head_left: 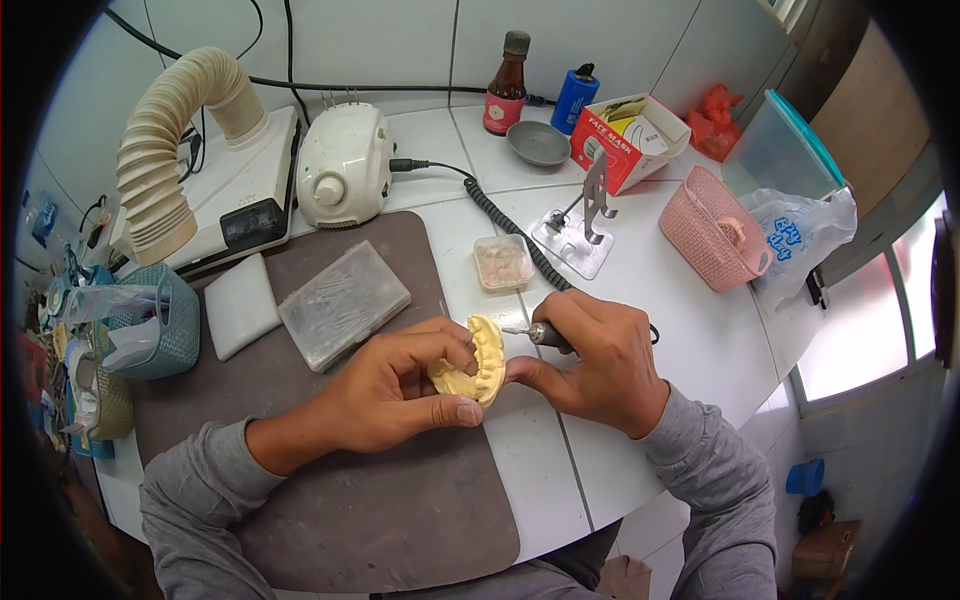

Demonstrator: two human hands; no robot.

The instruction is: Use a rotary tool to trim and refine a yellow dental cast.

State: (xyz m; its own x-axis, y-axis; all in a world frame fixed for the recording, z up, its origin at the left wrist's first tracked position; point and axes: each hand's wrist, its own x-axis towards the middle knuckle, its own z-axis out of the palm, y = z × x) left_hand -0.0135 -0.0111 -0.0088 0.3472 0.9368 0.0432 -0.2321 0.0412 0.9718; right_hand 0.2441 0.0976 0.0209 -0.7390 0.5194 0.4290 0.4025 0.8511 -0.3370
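My left hand [395,385] grips a yellow plaster dental cast [489,360], its row of teeth turned toward the right. In my right hand [605,355] is a rotary handpiece [549,334] with a dark grip and metal nose. Its thin bur tip points left at the cast's upper right edge; whether it touches cannot be made out. The right thumb rests against or very near the side of the cast. A coiled black cord [510,228] runs from a white control unit [343,165] toward the handpiece.
Beyond my hands lie a clear case of burs [345,303], a small lidded box [503,263] and a metal handpiece stand [575,243]. A ribbed suction hose [155,165] arches at the left. A pink basket [705,230] stands right; a brown mat [400,520] covers the near table.
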